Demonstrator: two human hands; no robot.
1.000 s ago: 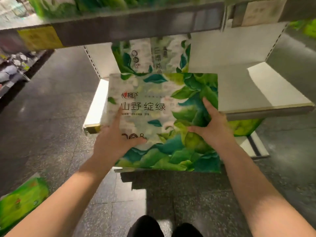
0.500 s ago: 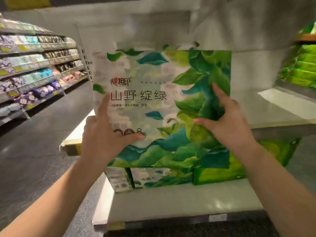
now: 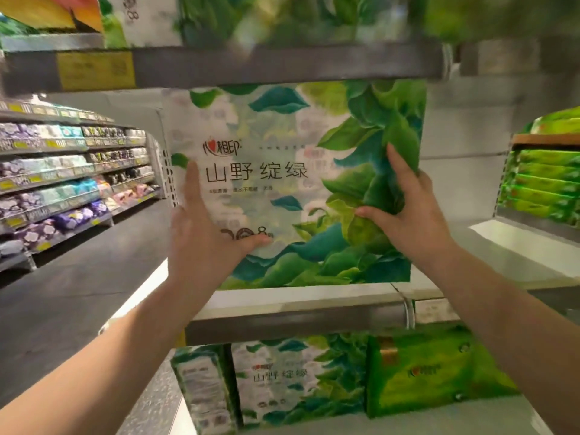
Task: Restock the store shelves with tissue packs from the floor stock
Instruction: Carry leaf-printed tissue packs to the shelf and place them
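A large tissue pack (image 3: 292,171) printed with green leaves and Chinese lettering fills the middle of the view, upright, its lower edge at the middle shelf (image 3: 298,304). My left hand (image 3: 204,237) holds its lower left part, thumb across the front. My right hand (image 3: 405,208) grips its right side, thumb pressed into the wrap. More packs of the same print (image 3: 282,381) and a bright green pack (image 3: 433,375) stand on the shelf below.
An upper shelf edge (image 3: 251,65) with a yellow price tag (image 3: 95,70) runs just above the pack, more packs on it. Green packs (image 3: 546,180) are stacked at the right. A stocked aisle shelf (image 3: 69,177) stands across the dark floor (image 3: 78,277) to the left.
Both hands have lifted the pack from the low shelf level up to the middle shelf, under the upper shelf edge. The view has tilted up with it.
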